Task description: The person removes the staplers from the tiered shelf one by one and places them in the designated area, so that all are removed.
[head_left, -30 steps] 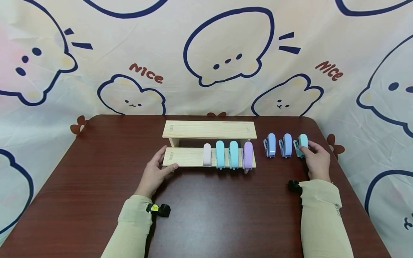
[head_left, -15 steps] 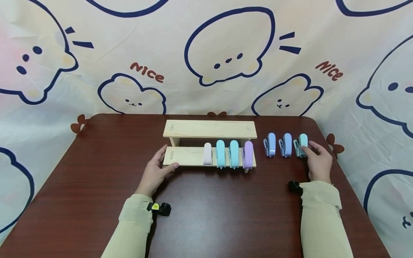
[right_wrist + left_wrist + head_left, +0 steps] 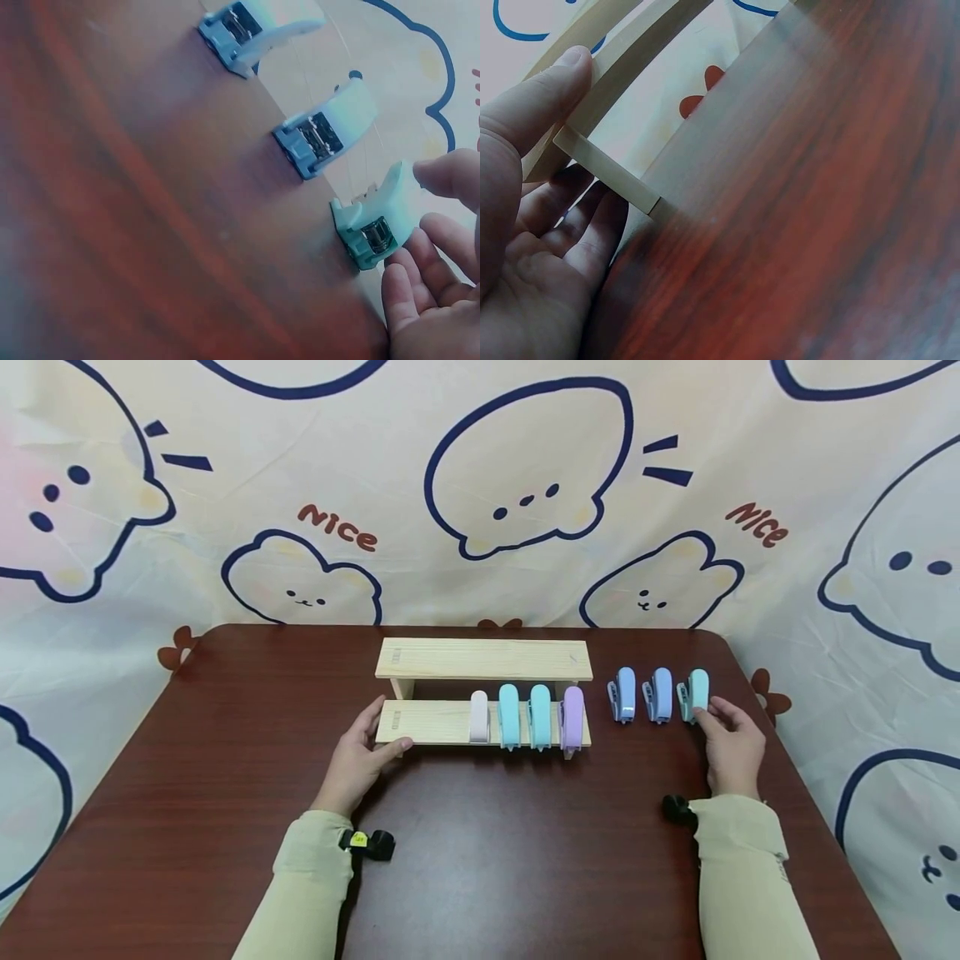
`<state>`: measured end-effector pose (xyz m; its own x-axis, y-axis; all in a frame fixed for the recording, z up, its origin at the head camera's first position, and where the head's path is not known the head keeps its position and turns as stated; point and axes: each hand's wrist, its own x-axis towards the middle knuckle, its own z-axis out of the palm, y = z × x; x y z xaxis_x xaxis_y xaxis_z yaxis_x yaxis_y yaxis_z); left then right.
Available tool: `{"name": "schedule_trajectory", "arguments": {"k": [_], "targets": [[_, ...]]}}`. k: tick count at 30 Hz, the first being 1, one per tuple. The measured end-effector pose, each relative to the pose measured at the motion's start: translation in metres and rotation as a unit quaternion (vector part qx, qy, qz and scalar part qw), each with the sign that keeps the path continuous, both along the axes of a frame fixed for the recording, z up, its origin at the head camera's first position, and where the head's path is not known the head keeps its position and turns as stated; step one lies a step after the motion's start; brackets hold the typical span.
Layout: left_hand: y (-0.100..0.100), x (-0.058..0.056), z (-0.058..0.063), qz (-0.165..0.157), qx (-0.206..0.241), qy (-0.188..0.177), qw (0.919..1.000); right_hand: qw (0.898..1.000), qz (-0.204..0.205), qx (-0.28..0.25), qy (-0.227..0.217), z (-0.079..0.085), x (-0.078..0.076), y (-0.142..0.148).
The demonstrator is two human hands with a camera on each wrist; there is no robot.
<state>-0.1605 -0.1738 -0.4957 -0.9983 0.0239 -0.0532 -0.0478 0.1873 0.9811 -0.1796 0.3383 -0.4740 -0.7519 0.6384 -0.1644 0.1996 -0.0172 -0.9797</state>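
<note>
My left hand [image 3: 358, 764] holds the left end of a two-tier wooden rack [image 3: 431, 720], thumb on the front edge and fingers behind the end. On its lower board, towards the right, stand a white stapler [image 3: 479, 717], two turquoise staplers [image 3: 509, 717] and a purple stapler [image 3: 572, 718]. To the rack's right, two blue staplers [image 3: 622, 695] and a mint-green stapler [image 3: 693, 696] stand in a row on the table. My right hand [image 3: 733, 747] is beside the green one, fingers loosely bent and thumb at its near edge; the right wrist view shows no grip round it.
The dark brown table [image 3: 517, 852] spreads out in front of the rack. A patterned cloth [image 3: 405, 468] hangs behind the table's far edge. Above and behind the lower board is the rack's upper board [image 3: 483, 658].
The right hand has loosened from the green stapler and drawn back slightly towards me. The staplers stay where they stood, and the left hand keeps its hold on the rack.
</note>
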Motion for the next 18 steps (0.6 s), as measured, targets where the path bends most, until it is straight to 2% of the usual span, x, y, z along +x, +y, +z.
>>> {"name": "schedule_trajectory", "arguments": {"k": [10,18], "targets": [[0.0009,0.0008,0.0014,0.005,-0.009,0.000,0.9999,0.999,-0.019,-0.012,0.029,-0.0016,0.0088,-0.0063],[0.0007,0.0014,0.0037,0.004,-0.003,0.004,1.0000,0.997,-0.032,-0.011,0.075,-0.0019,0.0103,-0.0098]]}}
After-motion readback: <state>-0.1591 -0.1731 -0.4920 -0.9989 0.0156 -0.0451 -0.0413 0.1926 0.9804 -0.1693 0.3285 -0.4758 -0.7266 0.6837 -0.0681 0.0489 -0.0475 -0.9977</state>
